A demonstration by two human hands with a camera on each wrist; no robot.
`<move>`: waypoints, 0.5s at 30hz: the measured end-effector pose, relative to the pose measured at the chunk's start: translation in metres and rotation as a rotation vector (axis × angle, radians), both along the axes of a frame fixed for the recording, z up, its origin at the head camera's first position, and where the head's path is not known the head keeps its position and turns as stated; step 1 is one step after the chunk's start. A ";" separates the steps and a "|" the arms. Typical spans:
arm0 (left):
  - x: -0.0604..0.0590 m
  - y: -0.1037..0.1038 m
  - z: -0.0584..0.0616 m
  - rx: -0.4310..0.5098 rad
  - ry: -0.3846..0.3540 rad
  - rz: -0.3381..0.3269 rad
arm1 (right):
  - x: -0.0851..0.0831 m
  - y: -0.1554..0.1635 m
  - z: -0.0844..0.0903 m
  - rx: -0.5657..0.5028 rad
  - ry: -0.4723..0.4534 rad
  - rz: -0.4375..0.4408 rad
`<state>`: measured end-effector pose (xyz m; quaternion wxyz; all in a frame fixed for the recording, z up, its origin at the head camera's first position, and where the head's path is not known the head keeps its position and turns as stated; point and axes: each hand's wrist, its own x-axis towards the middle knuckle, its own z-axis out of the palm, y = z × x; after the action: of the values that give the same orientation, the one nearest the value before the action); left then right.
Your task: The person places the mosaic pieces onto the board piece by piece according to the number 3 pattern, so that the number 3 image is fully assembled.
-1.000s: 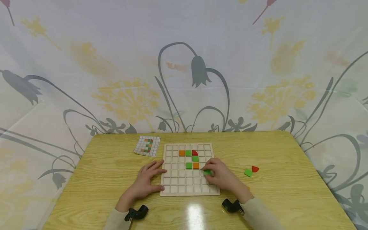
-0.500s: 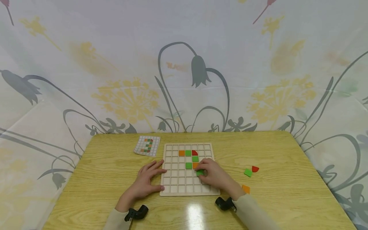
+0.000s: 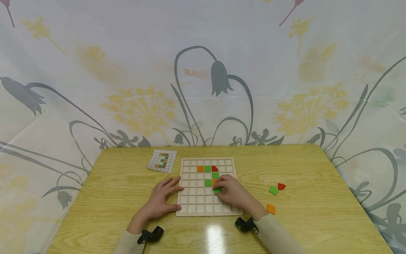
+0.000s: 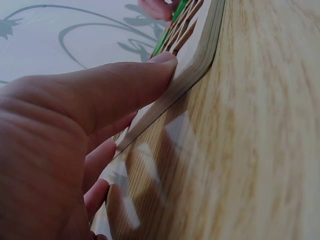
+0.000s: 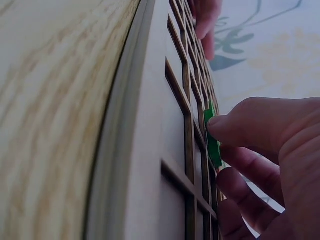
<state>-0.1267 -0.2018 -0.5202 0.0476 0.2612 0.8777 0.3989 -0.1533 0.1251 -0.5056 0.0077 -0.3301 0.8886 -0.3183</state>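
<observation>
A green square tile (image 3: pixel 217 191) is pinched between thumb and fingers of the right hand (image 3: pixel 233 193), low over the wooden grid board (image 3: pixel 192 204), just below the orange tile (image 3: pixel 214 182) already seated there. The board's left edge is steadied by the left hand (image 3: pixel 161 199), laid flat with fingers straight. Loose green (image 3: pixel 274 190), red (image 3: pixel 281 186) and orange (image 3: pixel 271 209) pieces are seen on the table (image 3: pixel 301 165) to the right; a pattern card (image 3: pixel 162 161) lies beyond the left hand.
</observation>
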 end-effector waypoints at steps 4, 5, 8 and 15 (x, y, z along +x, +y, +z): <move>0.000 0.001 0.000 -0.004 -0.002 0.003 | 0.001 0.005 -0.001 -0.032 -0.034 -0.018; 0.000 0.001 0.001 -0.004 -0.002 0.002 | 0.001 0.007 -0.001 -0.044 -0.046 -0.021; 0.000 0.001 0.001 -0.006 -0.005 0.004 | 0.000 0.010 -0.002 -0.084 -0.069 -0.022; 0.000 0.000 0.001 -0.005 -0.003 -0.001 | -0.004 0.014 -0.007 -0.131 -0.072 -0.002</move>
<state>-0.1266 -0.2017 -0.5188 0.0498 0.2609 0.8786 0.3969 -0.1576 0.1393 -0.5127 0.0178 -0.3172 0.8655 -0.3874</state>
